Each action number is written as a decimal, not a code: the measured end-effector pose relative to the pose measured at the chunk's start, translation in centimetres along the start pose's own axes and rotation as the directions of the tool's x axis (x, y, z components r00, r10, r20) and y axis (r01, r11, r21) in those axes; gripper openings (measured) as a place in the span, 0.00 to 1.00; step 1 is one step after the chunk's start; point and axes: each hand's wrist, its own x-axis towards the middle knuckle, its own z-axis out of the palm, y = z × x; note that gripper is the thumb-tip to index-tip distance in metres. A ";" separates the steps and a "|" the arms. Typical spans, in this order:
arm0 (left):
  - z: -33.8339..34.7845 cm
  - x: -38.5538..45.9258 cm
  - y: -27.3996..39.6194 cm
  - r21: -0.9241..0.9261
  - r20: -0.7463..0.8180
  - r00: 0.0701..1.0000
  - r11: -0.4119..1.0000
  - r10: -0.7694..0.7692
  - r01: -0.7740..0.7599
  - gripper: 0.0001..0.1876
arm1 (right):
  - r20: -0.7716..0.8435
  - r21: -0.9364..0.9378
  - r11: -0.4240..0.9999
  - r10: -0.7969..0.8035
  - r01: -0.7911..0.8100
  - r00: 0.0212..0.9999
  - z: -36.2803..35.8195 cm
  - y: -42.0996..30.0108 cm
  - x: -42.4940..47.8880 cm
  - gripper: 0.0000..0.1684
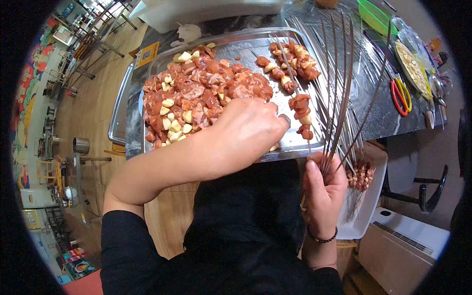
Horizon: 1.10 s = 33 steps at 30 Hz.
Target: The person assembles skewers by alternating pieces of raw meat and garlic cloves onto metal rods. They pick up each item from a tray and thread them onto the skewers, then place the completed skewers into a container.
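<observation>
My left hand [250,129] reaches over the metal tray [313,145] with its fingers curled down at the right edge of a heap of raw meat pieces [206,88] mixed with garlic cloves [175,125]. Its fingertips are hidden, so what they hold cannot be told. My right hand [326,184] grips several bare metal skewers fanned upward, plus one skewer [305,116] threaded with meat and a pale clove, held between thumb and fingers over the tray's right edge. Loaded skewers [295,61] lie at the tray's upper right corner.
Many bare metal skewers [343,121] lie right of the tray. Beyond are scissors [402,97], a dish of garlic cloves [411,66] and a green basket [376,16]. A white tub [381,184] with finished skewers stands lower right; a white appliance [402,236] is beside it.
</observation>
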 end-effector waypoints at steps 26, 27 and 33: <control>-1.6 -7.5 -3.1 -0.967 -0.071 0.678 -0.116 -0.732 -0.227 0.19 | 0.208 -0.258 0.965 0.007 0.048 0.978 -0.2 1.2 -3.6 0.05; -1.6 -7.5 -2.9 -0.959 -0.067 0.673 -0.137 -0.737 -0.246 0.17 | 0.202 -0.267 0.962 0.001 0.054 0.979 -0.1 1.3 -3.7 0.05; -1.4 -7.7 -2.7 -0.961 -0.039 0.690 -0.162 -0.722 -0.224 0.18 | 0.239 -0.251 0.964 -0.030 0.092 0.971 1.2 1.2 -4.0 0.07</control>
